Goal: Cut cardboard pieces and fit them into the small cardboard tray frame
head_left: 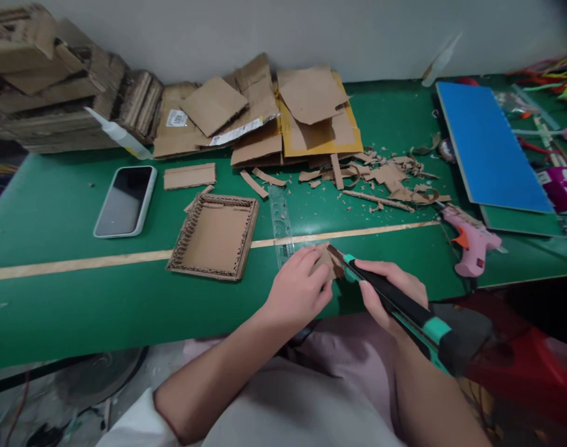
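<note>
My left hand (303, 282) is closed over a small cardboard piece (328, 264) near the table's front edge, fingers pressed on it. In my right hand (395, 292) is a black and teal utility knife (395, 295), its blade end touching the right side of that piece. A clear plastic ruler (280, 220) lies just beyond my left hand, partly hidden by it. Left of the ruler rests a shallow cardboard tray (248, 245) with raised corrugated walls.
A phone (126, 202) and a cardboard strip (190, 176) lie left. Cardboard scraps (390, 177) litter the back middle. A pink glue gun (472, 242) and a blue board (495, 146) are right. Stacked cardboard (54, 87) and a glue bottle (120, 135) stand back left.
</note>
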{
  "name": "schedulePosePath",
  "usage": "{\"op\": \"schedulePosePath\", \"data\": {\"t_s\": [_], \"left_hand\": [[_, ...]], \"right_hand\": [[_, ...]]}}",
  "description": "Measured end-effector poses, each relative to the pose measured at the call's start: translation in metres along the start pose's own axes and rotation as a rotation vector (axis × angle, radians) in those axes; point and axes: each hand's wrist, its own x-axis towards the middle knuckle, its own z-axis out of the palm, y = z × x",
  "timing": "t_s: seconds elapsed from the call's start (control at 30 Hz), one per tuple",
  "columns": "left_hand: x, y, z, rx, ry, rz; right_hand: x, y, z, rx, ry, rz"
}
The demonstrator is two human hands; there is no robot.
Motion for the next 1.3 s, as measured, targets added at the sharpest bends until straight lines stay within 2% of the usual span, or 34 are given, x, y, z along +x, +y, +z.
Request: {"op": "schedulePosePath", "data": {"t_s": [0.13,0.63,0.83,1.0,1.3], "left_hand": [[0.0,0.0,0.001,0.001,0.001,-0.004],[0.001,0.001,0.001,-0.013,0.016,0.0],[0.001,0.001,0.0,-0.009,0.02,-0.001],[0.001,0.001,0.001,-0.011,0.019,-0.005],[0.0,0.001,0.0,-0.022,0.009,-0.016]], "right_hand": [[0.002,0.001,-0.002,0.012,-0.023,-0.091],[0.007,-0.008,-0.004,-0.002,-0.1,-0.05],[0.003,0.0,0.0,0.027,-0.041,-0.084],[0.001,0.001,0.0,0.043,0.076,-0.078],[0.002,0.001,0.001,0.007,0.008,-0.081]]}}
